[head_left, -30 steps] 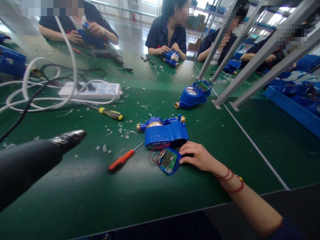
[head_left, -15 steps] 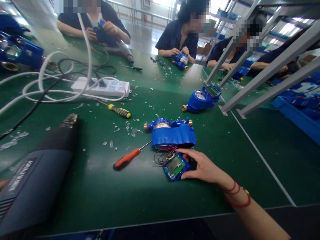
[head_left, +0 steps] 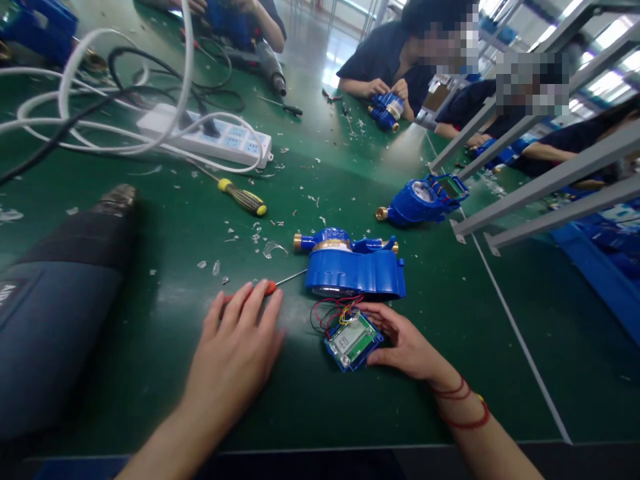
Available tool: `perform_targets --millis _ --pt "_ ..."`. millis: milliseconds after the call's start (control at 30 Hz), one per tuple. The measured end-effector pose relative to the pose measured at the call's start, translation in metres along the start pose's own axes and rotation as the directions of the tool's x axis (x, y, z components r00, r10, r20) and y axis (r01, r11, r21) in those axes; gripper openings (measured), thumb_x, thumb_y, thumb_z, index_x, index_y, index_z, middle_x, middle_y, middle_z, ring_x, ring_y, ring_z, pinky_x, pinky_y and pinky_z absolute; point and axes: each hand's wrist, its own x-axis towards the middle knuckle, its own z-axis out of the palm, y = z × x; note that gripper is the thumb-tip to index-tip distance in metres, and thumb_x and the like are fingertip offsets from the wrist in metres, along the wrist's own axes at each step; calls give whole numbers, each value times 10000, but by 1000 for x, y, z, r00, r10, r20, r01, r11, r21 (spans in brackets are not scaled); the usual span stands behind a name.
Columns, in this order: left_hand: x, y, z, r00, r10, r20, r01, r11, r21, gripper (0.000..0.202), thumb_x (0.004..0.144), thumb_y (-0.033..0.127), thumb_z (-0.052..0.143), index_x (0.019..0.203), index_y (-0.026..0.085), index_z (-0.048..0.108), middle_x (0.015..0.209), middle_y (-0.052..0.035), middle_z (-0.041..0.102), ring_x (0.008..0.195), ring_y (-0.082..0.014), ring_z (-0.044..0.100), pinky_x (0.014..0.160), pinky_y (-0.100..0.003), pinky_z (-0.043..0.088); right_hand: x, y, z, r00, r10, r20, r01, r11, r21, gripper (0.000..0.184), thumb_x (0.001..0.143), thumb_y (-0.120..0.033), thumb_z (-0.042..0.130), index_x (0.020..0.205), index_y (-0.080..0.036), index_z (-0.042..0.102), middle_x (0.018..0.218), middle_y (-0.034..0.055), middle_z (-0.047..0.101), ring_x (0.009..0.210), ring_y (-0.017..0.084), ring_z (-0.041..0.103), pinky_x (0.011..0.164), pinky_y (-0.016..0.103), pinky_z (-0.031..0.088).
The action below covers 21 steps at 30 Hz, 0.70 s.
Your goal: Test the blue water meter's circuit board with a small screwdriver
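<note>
My right hand (head_left: 405, 343) holds the edge of a small circuit board with a display (head_left: 353, 340) in a blue frame, thumb on the near side and fingers at the far side. Thin red, black and yellow wires (head_left: 345, 310) run from it towards a blue water meter (head_left: 355, 270) with brass ends, lying just beyond. Over the handle of an orange screwdriver (head_left: 271, 288) is my left hand (head_left: 240, 333), palm down with fingers stretched out. That hand covers most of the handle; the shaft points at the meter.
A heat gun (head_left: 65, 287) lies at the left. Behind it are a power strip (head_left: 225, 140) with looped cables and a yellow screwdriver (head_left: 243, 197). Another meter (head_left: 417, 200) sits near grey metal legs (head_left: 550, 193). Clear plastic scraps litter the green table. Co-workers (head_left: 390, 67) sit opposite.
My left hand has come from the heat gun at the left edge to the orange screwdriver. My right hand stays at the circuit board. The view has shifted somewhat.
</note>
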Motion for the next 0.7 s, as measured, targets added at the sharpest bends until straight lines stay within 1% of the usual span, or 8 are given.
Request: perform_targets --millis 100,167,267,367,467,533,633,700 --pt "14 5 8 995 -100 13 100 995 19 503 861 308 437 1314 98 378 1331 -198 426 1184 -359 414 966 -533 321 -1 1 -7 999 -3 -33 -3 986 -164 619 735 -374 719 1287 -264 462 1297 77 497 1205 265 459 1035 451 355" --pt "15 1 7 990 -138 16 137 990 28 518 867 316 430 1329 96 349 1298 -187 457 1147 -344 440 917 -490 364 -3 1 -6 998 -24 -55 9 965 -262 631 764 -375 686 1322 -255 418 1325 82 464 1227 266 427 1037 443 354" --pt "12 -7 7 986 -164 24 163 986 33 505 875 312 416 1328 102 347 1235 -172 498 1092 -329 465 847 -447 401 -9 0 4 987 -55 -148 -4 928 -371 593 834 -371 590 1356 -256 333 1337 87 437 1219 251 430 995 415 406" --pt "11 -10 11 986 -162 43 161 987 23 429 878 306 399 1249 95 441 1089 -159 552 966 -294 506 782 -404 425 -14 -1 22 955 -68 -288 -52 920 -388 527 863 -398 524 1335 -247 343 1320 94 430 1223 257 412 1011 446 377" --pt "7 -12 13 988 -140 62 140 990 0 349 880 305 387 1154 131 516 993 -126 565 874 -258 515 744 -380 437 -15 0 43 922 -102 -372 -73 901 -428 865 693 -630 625 1356 -197 277 1317 150 402 1209 335 400 983 532 379" --pt "-1 -13 10 990 -124 64 126 992 -20 339 883 316 376 1133 141 522 978 -113 561 866 -248 514 744 -379 445 -11 1 54 891 -111 -440 -119 879 -461 1046 572 -692 675 1355 -156 235 1294 194 402 1175 373 421 942 569 402" --pt "-21 -16 -1 987 -162 10 162 982 -100 342 874 332 405 1155 162 498 996 -91 552 861 -223 530 745 -371 466 -5 -1 61 858 -88 -505 -169 882 -440 970 582 -588 735 1305 -143 267 1227 193 441 1114 351 478 902 534 453" --pt "-38 -16 -9 980 -198 18 198 959 -205 365 849 275 465 1206 205 455 1046 -75 535 881 -202 549 744 -341 486 -3 -3 58 872 -78 -484 -145 902 -407 904 583 -522 758 1269 -159 294 1190 170 462 1086 323 503 902 502 467"
